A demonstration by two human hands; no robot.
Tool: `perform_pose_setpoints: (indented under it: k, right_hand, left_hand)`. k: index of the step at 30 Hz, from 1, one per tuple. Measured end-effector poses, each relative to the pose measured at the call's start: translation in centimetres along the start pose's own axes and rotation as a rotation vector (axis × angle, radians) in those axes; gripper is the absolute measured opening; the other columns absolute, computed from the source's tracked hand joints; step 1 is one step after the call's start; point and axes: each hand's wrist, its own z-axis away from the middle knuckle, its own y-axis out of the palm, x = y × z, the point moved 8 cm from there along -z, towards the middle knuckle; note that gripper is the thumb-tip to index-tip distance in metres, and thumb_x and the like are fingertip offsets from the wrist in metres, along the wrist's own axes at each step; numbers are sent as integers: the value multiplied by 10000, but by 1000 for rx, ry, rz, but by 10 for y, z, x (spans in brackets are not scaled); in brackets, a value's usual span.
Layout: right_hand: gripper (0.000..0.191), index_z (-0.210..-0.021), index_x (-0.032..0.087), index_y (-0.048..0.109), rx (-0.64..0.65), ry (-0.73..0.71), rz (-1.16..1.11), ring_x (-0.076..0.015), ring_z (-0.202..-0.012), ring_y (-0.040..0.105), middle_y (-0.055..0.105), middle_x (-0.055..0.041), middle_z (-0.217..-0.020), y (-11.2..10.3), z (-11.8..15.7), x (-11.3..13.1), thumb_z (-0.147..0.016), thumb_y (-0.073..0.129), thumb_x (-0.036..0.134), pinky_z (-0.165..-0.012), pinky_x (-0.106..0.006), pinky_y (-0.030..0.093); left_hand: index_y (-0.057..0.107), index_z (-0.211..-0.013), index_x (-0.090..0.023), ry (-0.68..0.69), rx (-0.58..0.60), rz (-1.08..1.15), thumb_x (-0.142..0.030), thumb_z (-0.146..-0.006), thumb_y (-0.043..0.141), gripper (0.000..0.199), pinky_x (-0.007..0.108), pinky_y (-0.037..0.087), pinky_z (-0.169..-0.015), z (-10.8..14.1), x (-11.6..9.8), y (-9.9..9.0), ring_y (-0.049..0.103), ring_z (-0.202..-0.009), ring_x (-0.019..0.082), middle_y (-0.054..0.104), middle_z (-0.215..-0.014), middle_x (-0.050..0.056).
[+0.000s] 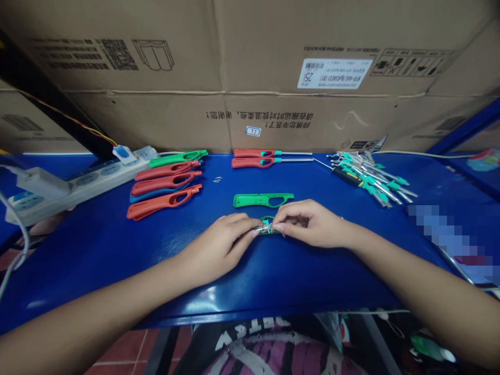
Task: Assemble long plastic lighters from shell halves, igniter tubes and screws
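So, starting far left, there's a white power strip (86, 179) with plugs in it, running diagonally along that side of the table (117, 271). Just beside it sits a row of lighter casings: a green one (179, 158) farthest back, then two red ones (167, 171), a bit of a blue one (156, 197) peeking out, and an orange one (164, 203) nearest. A few tiny metal pins (217, 179) lie right of those.

Left hand (219, 245) has thumb and fingers closed on the left end of the lower shell (268, 233), a green half sitting near the middle, well in from the front edge. It's got a metal part and a mint-green piece in it, partly hidden by fingers. Just behind is the upper shell (250, 200), another green half, lying flat. Behind that, two red lighters (250, 162) with metal tubes pointing right.

Right hand (312, 224) is pinched shut at the lower shell's right end; can't tell which bit it's got. Farther right, a screwdriver (347, 176) touches a pile of metal tubes (385, 182) with mint-green ends, near the back edge. Blue surface runs between pile and right forearm, and along the front edge between the forearms.
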Motion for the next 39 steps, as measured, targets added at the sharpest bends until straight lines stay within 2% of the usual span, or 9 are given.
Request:
perform_pose_setpoints:
  k: [6,13,18,27,39]
  right_hand:
    - [221,-881,135,673,-10,78,-55,-94,-631,525,605,0,-731,2,-1,-11,-933,621,343,-582,-220,424]
    - [226,-862,133,662,-16,104,-99,-86,-590,481,575,13,-696,1,-1,-15,-917,635,350,-550,-223,382]
    - [213,-842,135,668,-27,93,-121,-89,-612,504,594,7,-701,0,-3,-13,-912,641,335,-566,-223,403]
    - [243,-882,131,699,-52,82,-167,-100,-643,536,652,-19,-746,0,-2,-14,-894,667,371,-587,-237,440]
    - [285,-861,133,698,-49,96,-150,-102,-636,529,635,-13,-733,-1,-3,-14,-875,686,417,-578,-233,428]
  left_hand:
    - [656,-1219,-181,12,26,-31,-248,-1052,440,281,347,502,-952,0,0,4,641,-1037,208,691,-1102,77]
    - [660,-1199,-193,-38,-37,98,-254,-1053,443,269,287,497,-900,-1,5,-4,647,-980,167,693,-1070,44]
    - [674,-1178,-211,-72,-68,171,-259,-1049,457,258,269,492,-882,-3,10,-7,649,-947,156,705,-1038,20]
    - [687,-1196,-216,-69,-66,186,-281,-1036,474,275,306,508,-900,-2,9,-7,664,-991,186,719,-1087,47]
    - [708,-1184,-200,-76,-62,186,-272,-1026,493,277,298,509,-898,-3,6,-7,669,-945,179,727,-1044,50]
